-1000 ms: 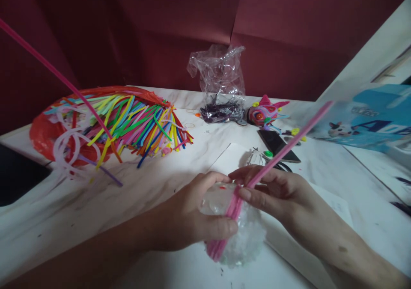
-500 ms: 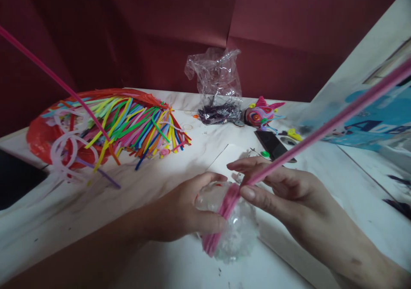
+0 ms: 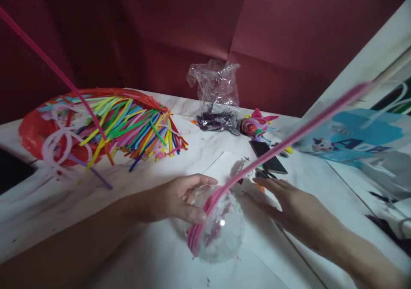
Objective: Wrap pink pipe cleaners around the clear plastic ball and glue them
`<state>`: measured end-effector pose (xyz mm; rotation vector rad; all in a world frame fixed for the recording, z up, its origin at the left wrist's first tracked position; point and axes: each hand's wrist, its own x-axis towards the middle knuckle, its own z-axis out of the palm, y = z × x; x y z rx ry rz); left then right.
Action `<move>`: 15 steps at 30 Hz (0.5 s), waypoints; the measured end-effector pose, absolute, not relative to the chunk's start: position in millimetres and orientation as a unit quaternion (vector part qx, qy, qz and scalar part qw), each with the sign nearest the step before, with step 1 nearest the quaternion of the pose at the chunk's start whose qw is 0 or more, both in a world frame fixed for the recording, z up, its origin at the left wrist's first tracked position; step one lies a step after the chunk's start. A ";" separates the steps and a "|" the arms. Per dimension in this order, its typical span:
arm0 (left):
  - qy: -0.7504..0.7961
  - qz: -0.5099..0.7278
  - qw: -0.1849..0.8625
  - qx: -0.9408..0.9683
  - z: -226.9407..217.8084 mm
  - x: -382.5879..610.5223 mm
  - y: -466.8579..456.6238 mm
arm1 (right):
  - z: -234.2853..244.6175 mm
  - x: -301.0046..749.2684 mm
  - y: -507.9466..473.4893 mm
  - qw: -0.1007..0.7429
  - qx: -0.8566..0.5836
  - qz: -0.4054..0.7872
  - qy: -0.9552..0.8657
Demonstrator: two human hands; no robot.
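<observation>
The marble-patterned counter (image 3: 199,156) spans the view; by its far left corner lies a glossy red wrapper (image 3: 30,135) full of fuzzy multicoloured stems (image 3: 138,126); at its right edge stands a smooth blue printed bag (image 3: 349,135); along its far edge sits a crinkled clear bag (image 3: 218,83). The left hand (image 3: 183,199) curves around a clear, bumpy ball (image 3: 227,233), thumb over its pink band (image 3: 195,239); the right hand (image 3: 289,199) is spread beside it, thumb and forefinger parted; the ball is centred toward the counter's near edge, whether resting or lifted I cannot tell. The fuzzy band wraps the ball aslant; from it a straight pink stem (image 3: 282,145) rises, long axis diagonal, tip pointing toward the counter's right edge.
</observation>
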<state>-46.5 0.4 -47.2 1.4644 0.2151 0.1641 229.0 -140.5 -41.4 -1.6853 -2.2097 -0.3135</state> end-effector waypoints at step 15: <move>0.112 0.051 0.754 0.646 -48.2 -47.9 -0.1 | -69.4 260.9 -120.9 0.292 -0.625 0.020 -0.723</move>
